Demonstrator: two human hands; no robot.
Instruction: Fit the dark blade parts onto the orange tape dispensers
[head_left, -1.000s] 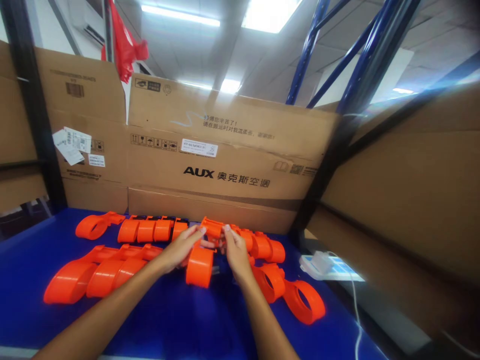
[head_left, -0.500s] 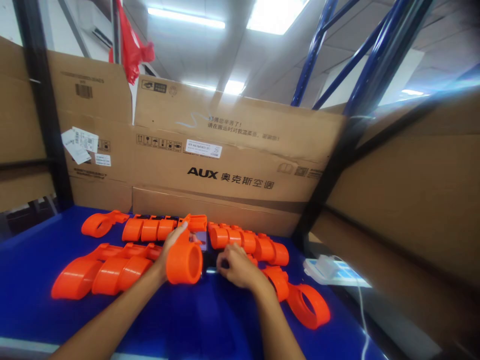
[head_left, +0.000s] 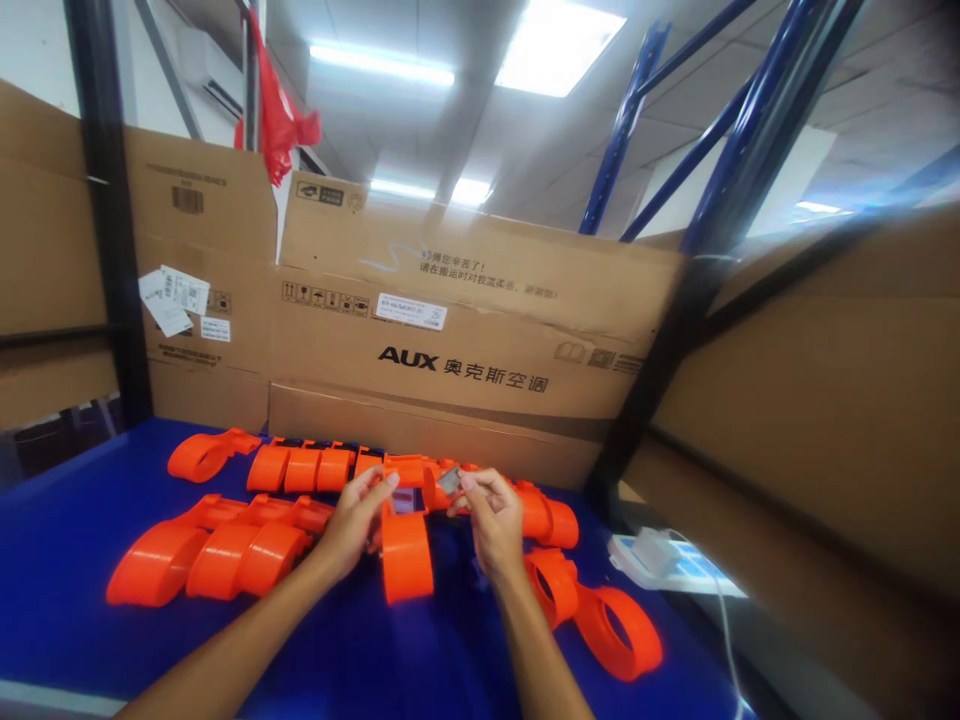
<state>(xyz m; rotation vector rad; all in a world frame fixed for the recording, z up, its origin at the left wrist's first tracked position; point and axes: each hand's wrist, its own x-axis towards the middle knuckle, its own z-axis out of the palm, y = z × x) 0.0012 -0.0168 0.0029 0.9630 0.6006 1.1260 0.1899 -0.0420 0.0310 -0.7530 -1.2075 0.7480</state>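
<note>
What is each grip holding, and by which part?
The left grip holds an orange ring-ended bracket by its upper section, above the ring. The right grip pinches a small grey piece by its right end.

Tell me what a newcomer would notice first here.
Probably the bright orange part with a ring, held by the left hand near the centre. Close by, the right hand pinches a small grey piece. Brown cardboard printed "AUX" stands behind the blue table, with red plastic hanging at upper left.
</note>
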